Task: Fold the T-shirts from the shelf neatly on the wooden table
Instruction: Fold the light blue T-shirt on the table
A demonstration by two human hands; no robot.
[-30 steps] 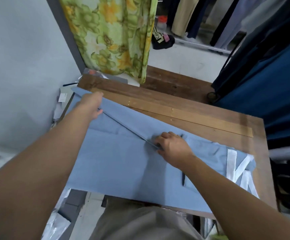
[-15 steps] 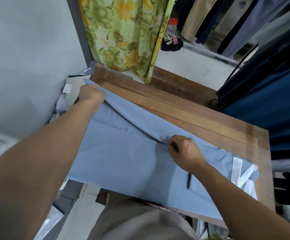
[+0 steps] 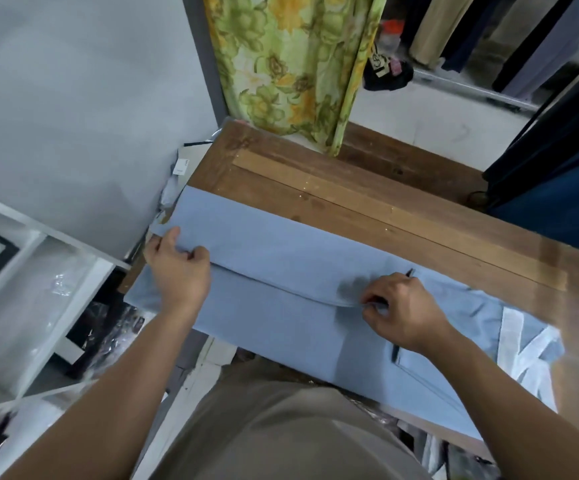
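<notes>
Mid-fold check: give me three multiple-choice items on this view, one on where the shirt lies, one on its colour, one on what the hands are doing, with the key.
1. Where does the shirt lie?
A. On the floor
B. On the table
C. On a hanger

2. What colour is the shirt?
A. Red
B. Black
C. Light blue

3. What are the left hand and right hand doing?
A. Both grip the edge of the folded flap
B. Both hang free
C. Both rest flat on bare wood

Key:
1 B: the shirt is spread across the wood top.
2 C: the cloth is light blue, with a white print at its right end.
3 A: the fingers of each hand curl onto the flap's edge.
</notes>
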